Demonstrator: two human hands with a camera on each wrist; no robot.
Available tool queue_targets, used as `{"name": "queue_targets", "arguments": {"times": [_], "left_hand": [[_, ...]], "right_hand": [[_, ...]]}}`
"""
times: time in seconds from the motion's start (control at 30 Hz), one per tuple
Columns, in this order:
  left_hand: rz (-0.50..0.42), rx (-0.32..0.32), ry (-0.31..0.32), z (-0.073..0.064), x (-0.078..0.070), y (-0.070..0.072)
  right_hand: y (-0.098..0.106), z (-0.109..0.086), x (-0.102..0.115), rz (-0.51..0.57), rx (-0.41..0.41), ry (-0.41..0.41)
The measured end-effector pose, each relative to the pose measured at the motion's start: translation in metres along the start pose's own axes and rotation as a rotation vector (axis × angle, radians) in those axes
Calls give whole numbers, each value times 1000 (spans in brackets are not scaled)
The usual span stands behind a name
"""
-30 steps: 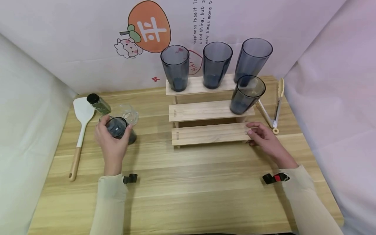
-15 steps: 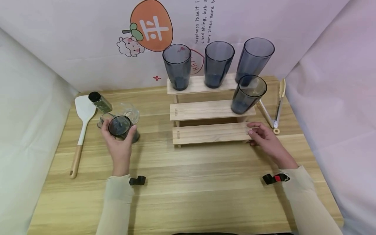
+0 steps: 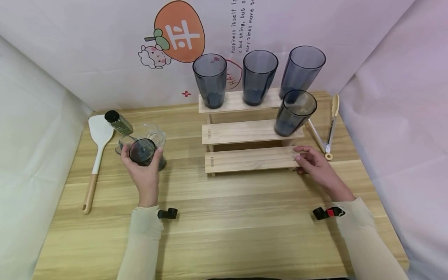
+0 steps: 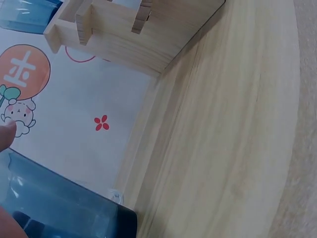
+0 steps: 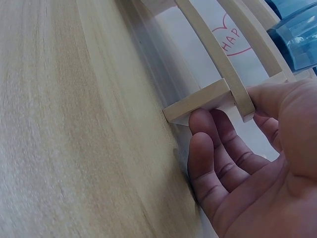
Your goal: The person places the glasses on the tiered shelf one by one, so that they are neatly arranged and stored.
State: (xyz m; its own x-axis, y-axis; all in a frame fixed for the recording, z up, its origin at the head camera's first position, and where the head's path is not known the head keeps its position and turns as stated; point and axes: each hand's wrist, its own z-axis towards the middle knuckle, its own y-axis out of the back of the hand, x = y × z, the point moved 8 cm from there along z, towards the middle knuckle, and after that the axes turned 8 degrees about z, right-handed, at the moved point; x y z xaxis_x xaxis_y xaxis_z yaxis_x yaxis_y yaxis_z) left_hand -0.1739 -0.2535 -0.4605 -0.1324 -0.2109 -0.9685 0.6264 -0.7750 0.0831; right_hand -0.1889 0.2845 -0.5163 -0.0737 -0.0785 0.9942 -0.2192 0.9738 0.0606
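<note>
White spatula with wooden handle is lying along the left side of the table, its head just beside a black-lidded jar. Clear glassware is sitting near the jar, shape unclear. Tongs are lying spread at right. White backdrop is showing an orange fruit print and red flower print.

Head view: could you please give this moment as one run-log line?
left hand: holds glass; right hand: holds bottom shelf; top shelf: three glasses; middle shelf: one glass
</note>
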Motion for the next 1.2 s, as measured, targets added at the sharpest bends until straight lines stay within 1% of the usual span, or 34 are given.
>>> {"name": "queue_targets", "arguments": {"times": [0.1, 0.23, 0.33, 0.57, 0.83, 0.97, 1.03, 1.1, 1.17, 1.2], "left_hand": [[-15, 13, 15, 0, 2, -1], [31, 28, 41, 0, 8, -3], [45, 33, 59, 1, 9, -5], [39, 55, 84, 0, 7, -7], [69, 111, 58, 5, 8, -7], [12, 160, 45, 6, 5, -12], [-31, 203, 39, 6, -1, -18], [-72, 261, 42, 4, -11, -26], [-97, 329, 33, 2, -25, -35], [-126, 367, 29, 1, -33, -41]], "right_hand": [[0, 0, 0, 2, 3, 4], [-1, 0, 1, 0, 5, 6], [-1, -1, 1, 1, 5, 5], [0, 0, 1, 5, 2, 8], [-1, 1, 2, 0, 9, 7], [-1, 1, 2, -3, 5, -4], [-1, 1, 2, -3, 6, -10], [-1, 0, 1, -2, 5, -10], [0, -1, 1, -3, 1, -9], [0, -1, 1, -2, 0, -8]]}}
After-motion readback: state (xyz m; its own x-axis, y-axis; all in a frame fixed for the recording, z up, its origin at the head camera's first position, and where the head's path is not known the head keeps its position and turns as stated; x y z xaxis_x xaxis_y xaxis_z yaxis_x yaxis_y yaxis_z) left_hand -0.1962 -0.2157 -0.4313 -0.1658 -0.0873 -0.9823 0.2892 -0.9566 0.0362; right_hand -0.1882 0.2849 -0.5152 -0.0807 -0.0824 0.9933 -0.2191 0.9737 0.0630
